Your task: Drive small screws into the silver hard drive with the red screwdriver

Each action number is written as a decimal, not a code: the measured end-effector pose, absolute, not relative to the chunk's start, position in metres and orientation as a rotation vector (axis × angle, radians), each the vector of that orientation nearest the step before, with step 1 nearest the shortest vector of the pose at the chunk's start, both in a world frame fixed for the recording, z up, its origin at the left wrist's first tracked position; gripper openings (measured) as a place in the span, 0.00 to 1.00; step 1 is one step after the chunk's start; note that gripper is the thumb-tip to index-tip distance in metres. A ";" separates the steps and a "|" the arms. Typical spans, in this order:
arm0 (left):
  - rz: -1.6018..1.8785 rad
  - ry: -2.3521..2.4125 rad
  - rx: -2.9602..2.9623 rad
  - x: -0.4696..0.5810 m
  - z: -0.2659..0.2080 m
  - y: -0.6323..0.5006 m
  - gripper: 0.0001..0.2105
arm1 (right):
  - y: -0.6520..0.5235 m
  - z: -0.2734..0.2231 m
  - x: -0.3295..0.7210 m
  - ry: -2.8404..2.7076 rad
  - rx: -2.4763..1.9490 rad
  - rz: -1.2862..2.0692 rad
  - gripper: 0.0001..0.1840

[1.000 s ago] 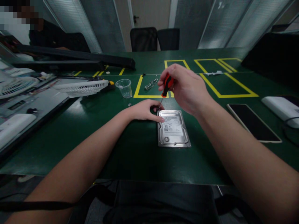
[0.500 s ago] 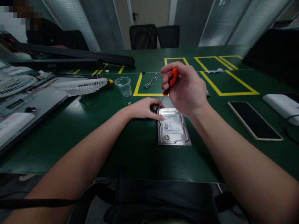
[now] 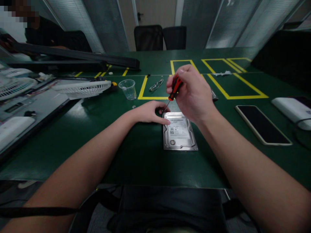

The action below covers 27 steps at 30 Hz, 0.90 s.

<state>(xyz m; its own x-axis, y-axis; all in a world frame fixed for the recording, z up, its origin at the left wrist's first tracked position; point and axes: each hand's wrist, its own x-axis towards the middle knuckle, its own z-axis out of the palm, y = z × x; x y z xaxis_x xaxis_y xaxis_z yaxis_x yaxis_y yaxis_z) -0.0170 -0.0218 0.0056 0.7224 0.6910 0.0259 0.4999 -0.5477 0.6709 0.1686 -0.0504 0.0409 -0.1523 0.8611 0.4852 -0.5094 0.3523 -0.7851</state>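
Note:
A silver hard drive with a white label lies flat on the green table before me. My left hand grips its far left corner, thumb on the top face and fingers around the far edge. In my right hand is a red and black screwdriver, its handle wrapped by the fingers. The shaft slants down to the drive's far left corner, close to my left fingertips. Whether the tip sits in a screw is too small to make out.
Beyond my left hand stand a clear plastic cup and a few tiny bits. A shiny metal piece lies inside yellow tape. To the right are a phone and a white box; to the left, white fans. A person sits far left.
My right hand has rolled the screwdriver handle a little in its fingers, and the handle leans slightly more left. My left hand and the hard drive stay in place.

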 end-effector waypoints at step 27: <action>0.378 0.908 2.265 -0.016 0.007 -0.023 0.31 | -0.052 0.036 0.171 -1.291 -0.379 1.197 0.16</action>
<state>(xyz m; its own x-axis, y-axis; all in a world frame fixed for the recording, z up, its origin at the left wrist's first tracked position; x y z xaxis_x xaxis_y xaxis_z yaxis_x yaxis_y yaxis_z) -0.0160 -0.0226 0.0066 0.7174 0.6963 0.0211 0.5056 -0.5413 0.6718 0.1706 -0.0521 0.0361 -0.1736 0.8325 0.5261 -0.4623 0.4028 -0.7900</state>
